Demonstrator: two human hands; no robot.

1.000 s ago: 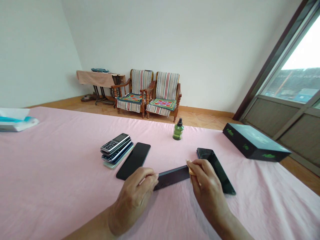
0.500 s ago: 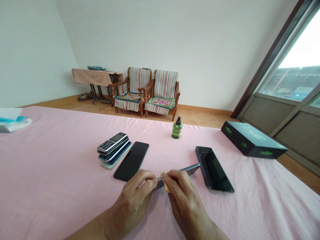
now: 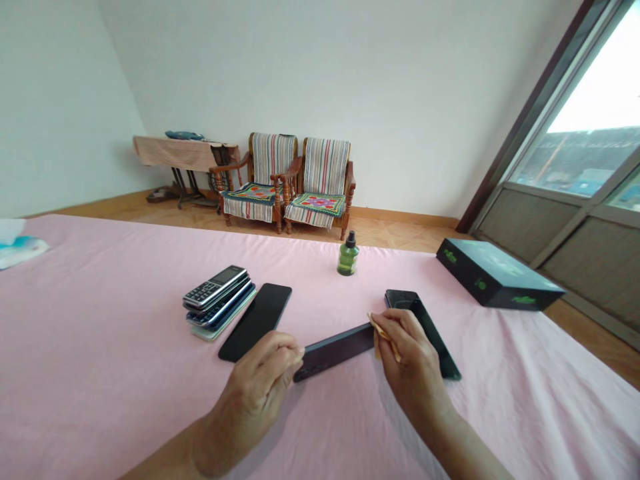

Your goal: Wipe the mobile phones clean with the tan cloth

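A dark smartphone (image 3: 337, 351) stands tilted on its long edge between my hands, low over the pink cloth. My left hand (image 3: 257, 380) is closed on its left end. Folded in the fingers of my right hand (image 3: 413, 360) is a small yellowish cloth (image 3: 384, 333), pressed against the phone's right end. Beside my left hand lies a black smartphone (image 3: 257, 320), face up. Another smartphone (image 3: 435, 333), its screen dark, lies partly behind my right hand. Several stacked phones (image 3: 220, 297) sit farther left, a silver keypad phone on top.
A green spray bottle (image 3: 348, 257) stands at the far edge of the pink-covered surface (image 3: 125, 320). At the right is a black box (image 3: 500, 277). A white and blue packet (image 3: 20, 247) lies at the far left. Two wooden chairs (image 3: 325, 173) stand by the wall.
My right hand has slid the cloth rightward along the phone, from near my left hand to the far end, uncovering the phone's middle. My left hand still grips the left end. The view shifted slightly.
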